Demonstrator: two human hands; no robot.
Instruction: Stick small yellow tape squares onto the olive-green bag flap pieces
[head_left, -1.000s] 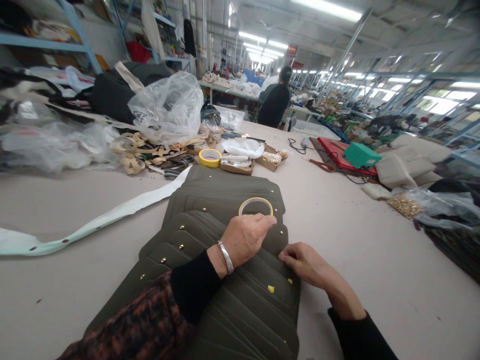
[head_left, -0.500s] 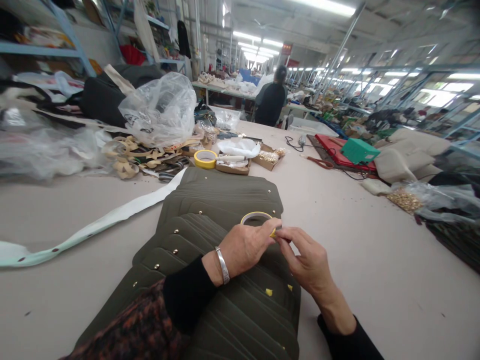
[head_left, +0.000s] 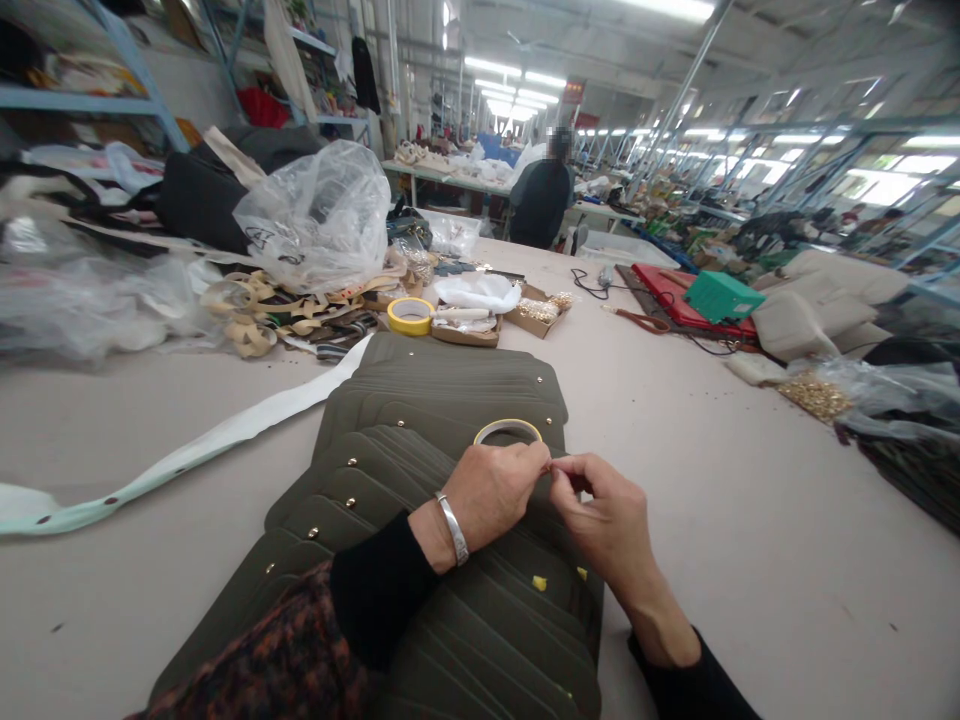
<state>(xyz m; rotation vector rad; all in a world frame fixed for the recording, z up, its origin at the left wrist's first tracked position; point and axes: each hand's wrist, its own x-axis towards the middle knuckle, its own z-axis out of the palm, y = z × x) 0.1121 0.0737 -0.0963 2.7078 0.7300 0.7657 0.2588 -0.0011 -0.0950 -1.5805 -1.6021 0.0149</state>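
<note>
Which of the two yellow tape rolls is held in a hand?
The nearer roll: the left hand holds it over the stacked dark green pieces. The other roll lies on the table, beside a cardboard box.

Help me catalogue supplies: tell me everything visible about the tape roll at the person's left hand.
The tape roll is a thin ring with a yellow edge, a pale inner wall that looks like card, and a hollow centre. Seen at a slant, it is over the stacked dark olive pieces, which show through its opening. The left hand holds it and hides its near edge; whether it also touches the pieces is unclear.
</note>
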